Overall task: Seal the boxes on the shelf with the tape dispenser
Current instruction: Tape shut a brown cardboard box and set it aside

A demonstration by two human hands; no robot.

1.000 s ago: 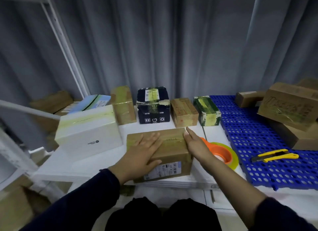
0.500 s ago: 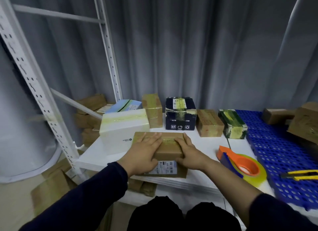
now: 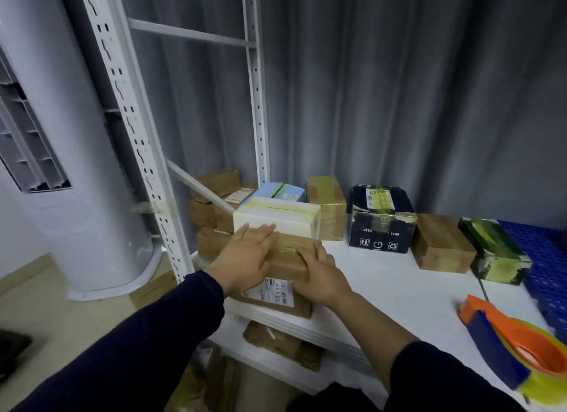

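Note:
A brown cardboard box with a shipping label on its near side lies at the front left of the white shelf, taped along its top. My left hand lies flat on its left half, fingers straight. My right hand rests on its right end, fingers bent over the top edge. The orange and blue tape dispenser with yellowish tape lies on the shelf at the lower right, held by neither hand.
Behind the box stand a white taped box, a brown box, a black box, another brown box and a green one. A blue perforated mat lies right. White shelf uprights rise left; cartons sit below.
The brown box has slid left along the shelf toward the white box, both hands still on it. The view has swung left, so the yellow knife has left the frame.

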